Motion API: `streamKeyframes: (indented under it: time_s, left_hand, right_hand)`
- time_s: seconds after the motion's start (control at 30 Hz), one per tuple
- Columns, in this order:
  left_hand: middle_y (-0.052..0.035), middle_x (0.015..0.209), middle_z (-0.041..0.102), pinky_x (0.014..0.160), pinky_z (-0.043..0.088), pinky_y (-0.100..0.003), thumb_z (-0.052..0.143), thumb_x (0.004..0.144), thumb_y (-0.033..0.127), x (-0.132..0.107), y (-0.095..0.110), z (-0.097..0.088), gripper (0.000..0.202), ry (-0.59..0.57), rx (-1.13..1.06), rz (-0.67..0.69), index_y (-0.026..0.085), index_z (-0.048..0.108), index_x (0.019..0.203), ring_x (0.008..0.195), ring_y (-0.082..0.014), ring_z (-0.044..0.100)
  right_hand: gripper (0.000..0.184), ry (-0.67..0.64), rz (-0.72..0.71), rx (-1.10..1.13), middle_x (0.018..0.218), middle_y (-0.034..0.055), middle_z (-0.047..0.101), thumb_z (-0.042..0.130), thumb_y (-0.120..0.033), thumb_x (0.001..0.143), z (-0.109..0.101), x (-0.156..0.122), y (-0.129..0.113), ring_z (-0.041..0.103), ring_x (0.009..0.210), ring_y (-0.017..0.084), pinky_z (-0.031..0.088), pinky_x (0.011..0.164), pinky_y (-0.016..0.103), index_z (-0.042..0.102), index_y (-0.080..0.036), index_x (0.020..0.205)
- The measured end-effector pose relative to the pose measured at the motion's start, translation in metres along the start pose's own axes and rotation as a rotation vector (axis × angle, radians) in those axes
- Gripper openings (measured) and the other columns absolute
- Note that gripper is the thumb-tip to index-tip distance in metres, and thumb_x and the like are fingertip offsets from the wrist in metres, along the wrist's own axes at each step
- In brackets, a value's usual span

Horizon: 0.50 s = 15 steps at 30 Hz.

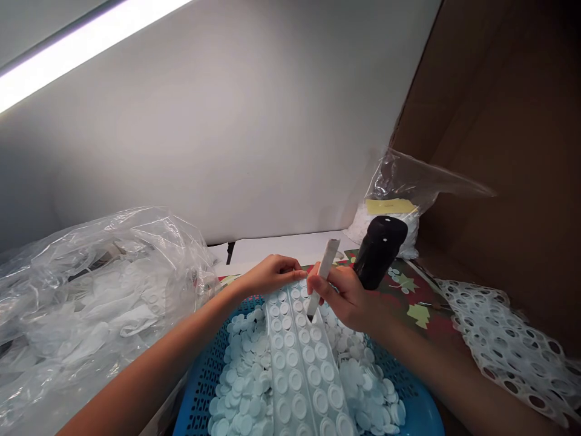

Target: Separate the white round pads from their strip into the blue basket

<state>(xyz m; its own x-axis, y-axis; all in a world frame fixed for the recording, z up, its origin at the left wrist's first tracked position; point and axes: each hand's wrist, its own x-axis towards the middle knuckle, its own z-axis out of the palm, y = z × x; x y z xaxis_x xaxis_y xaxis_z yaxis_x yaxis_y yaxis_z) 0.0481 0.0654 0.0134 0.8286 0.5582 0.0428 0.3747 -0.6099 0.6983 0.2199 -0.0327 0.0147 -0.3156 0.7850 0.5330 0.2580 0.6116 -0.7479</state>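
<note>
A white moulded sheet (299, 363) with rows of round discs lies lengthwise over a blue perforated basket (204, 387). My left hand (267, 275) pinches the sheet's far end, fingers closed on it. My right hand (345, 297) grips a slim white pen-like tool (323, 272), whose tip rests against a disc near the sheet's far end. Several loose white discs (247, 363) fill the basket on both sides of the sheet.
A black cylinder (379, 251) stands just behind my right hand. A clear bag of white parts (394, 209) leans on the cardboard wall (508, 151). Punched-out white sheet scrap (508, 345) lies at right. Crumpled clear plastic bags (91, 290) fill the left.
</note>
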Motion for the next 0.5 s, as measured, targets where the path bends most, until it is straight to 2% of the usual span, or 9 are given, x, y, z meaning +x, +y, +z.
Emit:
streamKeyframes:
  time_s: [0.13,0.37,0.5]
  left_hand:
    - [0.0027,0.062,0.045,0.050,0.026,-0.021,0.043,0.088,0.047,0.0000,-0.0003,0.0005,0.038,0.011,-0.003,-0.007,0.015,0.055,0.072,0.057,-0.0089,0.038]
    - [0.0009,0.064,0.051,0.051,0.028,-0.022,0.044,0.088,0.047,-0.0012,0.0043,-0.0007,0.038,-0.001,-0.016,-0.027,0.014,0.057,0.073,0.058,-0.0098,0.041]
    - [0.0016,0.063,0.048,0.050,0.026,-0.022,0.044,0.088,0.047,-0.0010,0.0039,-0.0003,0.038,0.005,-0.024,-0.026,0.014,0.058,0.074,0.057,-0.0094,0.038]
  right_hand:
    - [0.034,-0.008,-0.018,-0.014,0.059,-0.0029,0.041,0.039,-0.034,0.096,0.0000,0.0013,0.0001,0.043,0.053,0.009,0.033,0.051,0.023,0.051,-0.016,0.069]
    - [0.035,0.015,-0.015,0.013,0.059,-0.0029,0.043,0.034,-0.036,0.098,-0.0008,-0.0015,0.0022,0.042,0.051,0.008,0.034,0.048,0.022,0.051,-0.017,0.073]
    - [0.035,-0.002,-0.024,0.003,0.059,-0.0030,0.042,0.034,-0.035,0.098,-0.0022,-0.0007,0.0017,0.041,0.052,0.009,0.034,0.049,0.022,0.051,-0.017,0.073]
